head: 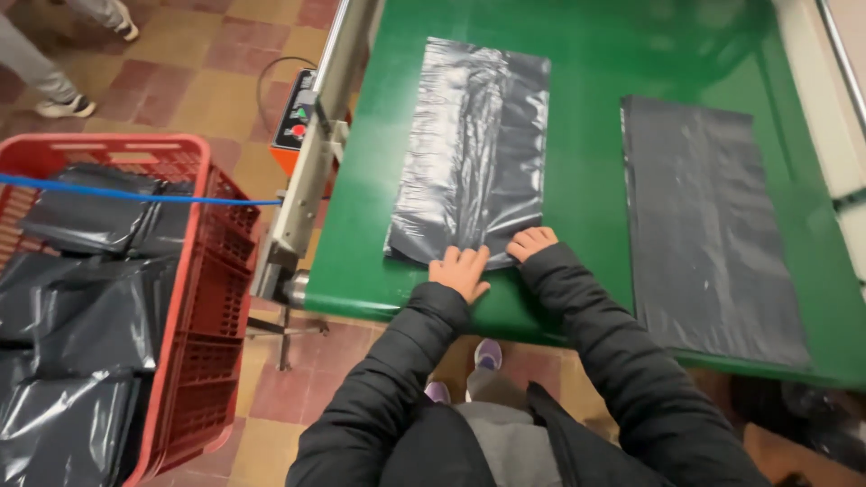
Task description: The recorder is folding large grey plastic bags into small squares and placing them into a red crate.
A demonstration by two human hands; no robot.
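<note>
A flat dark grey plastic bag (474, 149) lies on the green conveyor belt (586, 171) straight in front of me. My left hand (460, 269) rests flat on the bag's near edge, fingers spread. My right hand (530, 242) touches the same near edge just to the right, its fingers curled onto the plastic. Both arms wear black padded sleeves. A second flat dark bag (708, 225) lies further right on the belt, untouched.
A red plastic crate (194, 298) holding several folded dark bags stands on the tiled floor at my left, crossed by a blue cord (135, 193). An orange control box (296, 122) hangs on the conveyor's metal frame. Another person's legs (45, 63) stand top left.
</note>
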